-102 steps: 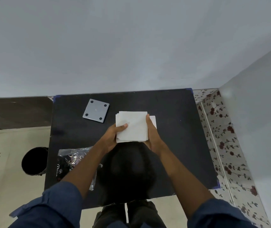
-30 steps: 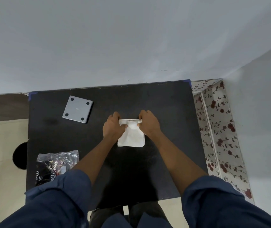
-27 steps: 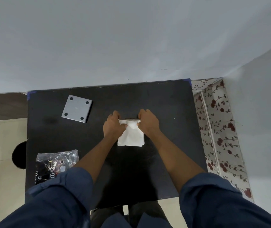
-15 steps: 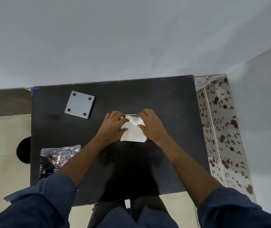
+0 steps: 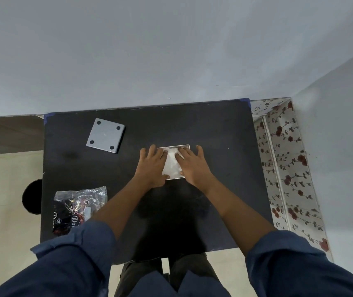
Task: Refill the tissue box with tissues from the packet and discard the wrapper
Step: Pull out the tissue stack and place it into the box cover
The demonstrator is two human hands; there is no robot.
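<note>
A stack of white tissues (image 5: 172,166) lies inside a shallow square tissue box; its thin pale rim (image 5: 174,146) shows at the far edge, mid-table. My left hand (image 5: 152,166) lies flat on the left half of the tissues, fingers spread. My right hand (image 5: 192,166) lies flat on the right half, fingers also spread. Both thumbs rest near the box's near edge. Most of the box is hidden under my hands. The grey square box cover (image 5: 105,135), with four dark dots at its corners, lies apart at the far left. The crumpled clear and black wrapper (image 5: 79,207) rests at the table's near left.
The black table (image 5: 214,129) stands against a white wall. A round black bin (image 5: 32,197) sits on the floor just left of the table. A flower-patterned strip (image 5: 284,168) runs along the table's right side.
The tissues, held upright and bunched between both hands a second ago, are now down flat in the box. Both hands have opened and spread over them.
</note>
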